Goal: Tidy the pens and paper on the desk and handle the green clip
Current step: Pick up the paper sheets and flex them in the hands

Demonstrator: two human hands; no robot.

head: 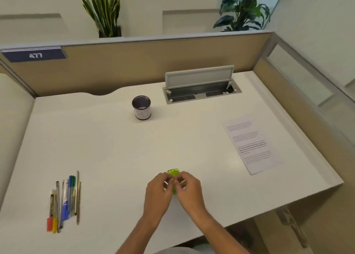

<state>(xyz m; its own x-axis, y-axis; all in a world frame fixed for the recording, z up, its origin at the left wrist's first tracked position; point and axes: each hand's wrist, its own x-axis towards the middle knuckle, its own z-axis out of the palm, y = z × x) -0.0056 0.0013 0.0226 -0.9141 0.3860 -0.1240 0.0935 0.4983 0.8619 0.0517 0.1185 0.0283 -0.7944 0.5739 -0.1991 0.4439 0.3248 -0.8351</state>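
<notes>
White laminate covers the desk (119, 157), a broad surface bounded at the far side by a tan partition (146, 63) that carries a dark blue plate numbered 477 (35, 55) at its far left. Set into the desk at the far right of centre is a grey cable box (201, 92) with its lid raised. On the right side lies a sheet of paper (251, 144), flat and turned at a slant, printed with several short blocks of text too blurred to read. Near the left edge a bunch of pens (64, 201) lies side by side, roughly parallel and pointing away from the person, with red, yellow, blue and green among them. Far of centre stands a small cylindrical pen cup (141, 108), upright, dark inside, its white outer wall marked with dark looping lines. Close to the near edge, about the middle of the desk, the left hand (158, 192) and the right hand (189, 189) meet with fingertips together, both pinching the green clip (173, 174) between them. This clip is a bright, translucent lime green and looks like plastic; only its far end and a sliver between the fingers show, so its full shape cannot be told. Whether it touches the desk or is lifted just above it cannot be told either. It sits well apart from both the pens and the paper.
</notes>
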